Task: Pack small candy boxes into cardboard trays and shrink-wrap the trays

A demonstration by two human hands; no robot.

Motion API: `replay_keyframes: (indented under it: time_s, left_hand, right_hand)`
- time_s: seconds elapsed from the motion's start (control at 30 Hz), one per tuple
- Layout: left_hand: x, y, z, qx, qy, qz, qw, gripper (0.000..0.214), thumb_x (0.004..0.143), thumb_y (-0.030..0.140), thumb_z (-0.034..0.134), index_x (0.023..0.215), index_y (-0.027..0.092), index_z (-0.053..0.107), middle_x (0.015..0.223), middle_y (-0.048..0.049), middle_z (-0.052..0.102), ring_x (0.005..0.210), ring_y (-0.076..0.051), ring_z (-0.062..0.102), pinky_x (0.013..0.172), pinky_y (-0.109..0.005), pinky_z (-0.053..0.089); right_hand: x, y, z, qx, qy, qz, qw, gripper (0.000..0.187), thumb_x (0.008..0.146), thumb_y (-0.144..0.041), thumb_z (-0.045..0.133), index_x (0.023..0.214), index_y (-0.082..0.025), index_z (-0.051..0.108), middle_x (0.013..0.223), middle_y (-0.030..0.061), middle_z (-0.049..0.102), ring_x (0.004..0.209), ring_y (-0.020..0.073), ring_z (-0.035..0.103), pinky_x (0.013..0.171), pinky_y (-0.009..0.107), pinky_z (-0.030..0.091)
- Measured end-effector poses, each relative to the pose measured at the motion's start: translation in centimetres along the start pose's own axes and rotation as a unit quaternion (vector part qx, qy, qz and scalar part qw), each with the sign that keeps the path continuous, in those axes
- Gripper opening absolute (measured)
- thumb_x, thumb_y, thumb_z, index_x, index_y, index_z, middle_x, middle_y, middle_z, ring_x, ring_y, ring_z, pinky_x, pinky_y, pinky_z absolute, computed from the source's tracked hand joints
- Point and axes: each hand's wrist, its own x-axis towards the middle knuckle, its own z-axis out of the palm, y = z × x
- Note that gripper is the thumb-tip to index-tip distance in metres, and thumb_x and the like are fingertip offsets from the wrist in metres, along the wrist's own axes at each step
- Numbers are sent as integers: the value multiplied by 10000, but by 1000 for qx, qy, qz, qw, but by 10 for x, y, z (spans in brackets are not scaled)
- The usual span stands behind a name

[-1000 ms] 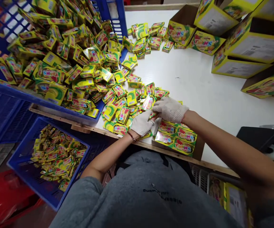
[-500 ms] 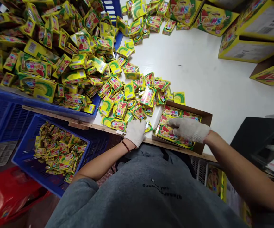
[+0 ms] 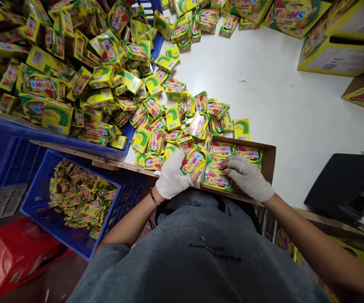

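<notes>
My left hand (image 3: pixel 172 174), in a white knit glove with bare fingertips, grips a small yellow-and-green candy box (image 3: pixel 196 160) with "TWINS" lettering. Just right of it stands an open cardboard carton (image 3: pixel 267 162) at the table's front edge. Several flat candy boxes (image 3: pixel 221 148) lie in rows inside it, printed side up. My right hand (image 3: pixel 248 176), gloved the same way, reaches over the carton. Its fingers are bent but apart, their tips at the packs in the middle row. The hand covers the carton's lower right part.
A heap of candy boxes (image 3: pixel 172 120) lies on the white table (image 3: pixel 270 101). At the left, a blue crate (image 3: pixel 100 147) is piled high; a lower blue crate (image 3: pixel 56 223) holds more. Larger yellow cartons (image 3: pixel 327 54) stand at the back right. A black object (image 3: pixel 330 176) sits right.
My left hand has come up from the table edge and now holds a candy box. My right hand has shifted slightly left over the carton, with its fingers more bent. The carton has moved slightly left.
</notes>
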Motion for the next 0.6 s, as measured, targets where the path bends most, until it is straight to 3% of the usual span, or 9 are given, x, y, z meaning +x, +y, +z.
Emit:
replay_keyframes:
  time_s: [0.07, 0.17, 0.27, 0.33, 0.43, 0.53, 0.6]
  left_hand:
    - [6, 15, 4, 3, -43, 69, 997, 651, 916, 398, 737, 1505, 172, 578, 1358, -149, 731, 1256, -301, 713, 1107, -442, 599]
    - [19, 41, 15, 56, -144, 154, 976, 565, 947, 309, 693, 1493, 178, 627, 1324, -154, 735, 1266, -325, 711, 1097, -463, 603]
    - [32, 52, 19, 80, -179, 175, 965, 568, 978, 361, 716, 1519, 212, 624, 1355, -156, 715, 1274, -324, 701, 1107, -441, 594]
    - [41, 48, 13, 114, -147, 140, 973, 545, 997, 413, 712, 1493, 200, 637, 1352, -161, 704, 1255, -333, 690, 1097, -456, 588]
    - [53, 33, -4, 239, -68, 18, 969, 414, 1023, 361, 656, 1389, 170, 679, 1329, -184, 688, 1219, -369, 669, 1026, -506, 571]
    - [62, 20, -16, 323, -54, -82, 941, 352, 999, 342, 693, 1307, 171, 692, 1373, -209, 663, 1226, -396, 648, 1001, -515, 534]
    - [63, 14, -17, 331, -69, -102, 936, 280, 991, 332, 707, 1232, 190, 700, 1367, -201, 666, 1230, -391, 643, 995, -500, 516]
  right_hand:
    - [-6, -9, -13, 71, 58, 46, 995, 383, 1022, -548, 567, 1118, -251, 789, 1161, 124, 814, 1071, 314, 767, 988, 517, 639]
    - [-10, -29, -36, 123, 34, 68, 989, 541, 996, -632, 605, 1328, -236, 765, 1181, 126, 827, 1006, 309, 784, 906, 486, 660]
    - [-10, -36, -52, 57, -17, 80, 995, 406, 944, -576, 668, 1134, -258, 834, 1097, 93, 843, 991, 318, 777, 903, 485, 647]
    - [-10, -28, -52, 23, -25, 108, 994, 327, 946, -538, 641, 995, -278, 832, 1018, 72, 837, 924, 305, 763, 847, 465, 636]
    - [-12, -11, -32, 0, -21, 136, 990, 275, 941, -467, 620, 972, -279, 818, 945, 61, 815, 856, 281, 734, 776, 420, 610]
    - [-14, -7, -3, -42, -14, 91, 995, 272, 965, -422, 599, 915, -259, 810, 935, 78, 786, 911, 280, 712, 806, 409, 585]
    - [-16, -10, 12, -93, 0, 41, 995, 308, 994, -415, 594, 819, -252, 788, 938, 99, 760, 960, 286, 692, 843, 413, 561]
